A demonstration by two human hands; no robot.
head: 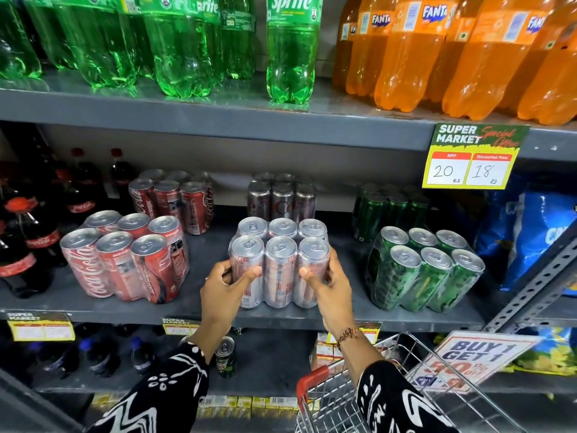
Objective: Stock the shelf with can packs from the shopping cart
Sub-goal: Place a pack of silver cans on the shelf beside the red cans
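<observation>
A person's left hand (225, 284) and right hand (327, 284) clasp opposite sides of a silver can pack (278, 260) standing upright at the middle shelf (199, 276) front edge, directly ahead, between red pack (125, 257) and green pack (424, 267).

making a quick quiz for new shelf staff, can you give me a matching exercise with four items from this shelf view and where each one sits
Column 1:
1. silver can pack
2. red can pack
3. green can pack
4. orange bottles

Column 2:
A. top shelf, right side
B. middle shelf, left of the hands
C. middle shelf, held between both hands
D. middle shelf, right of the hands

Pairs: 1-C, 2-B, 3-D, 4-A
</observation>
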